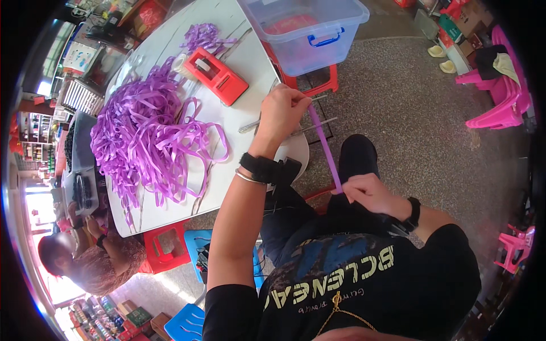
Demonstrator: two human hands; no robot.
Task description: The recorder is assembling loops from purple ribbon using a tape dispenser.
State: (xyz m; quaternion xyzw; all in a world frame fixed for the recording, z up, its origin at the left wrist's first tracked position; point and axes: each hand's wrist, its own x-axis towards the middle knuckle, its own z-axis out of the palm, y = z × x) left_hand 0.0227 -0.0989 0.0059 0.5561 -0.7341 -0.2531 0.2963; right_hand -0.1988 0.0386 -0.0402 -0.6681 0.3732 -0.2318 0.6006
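Reached forward with the left arm, wrist bent, and pinched the upper end of a purple ribbon [322, 139] in the left hand [282, 111], by the worktop [253, 62] edge near some metal rods [248, 127]. Bent the right elbow and pinched the ribbon's lower end in the right hand [371, 193], closer to the body. Held it straight, slanting between both hands.
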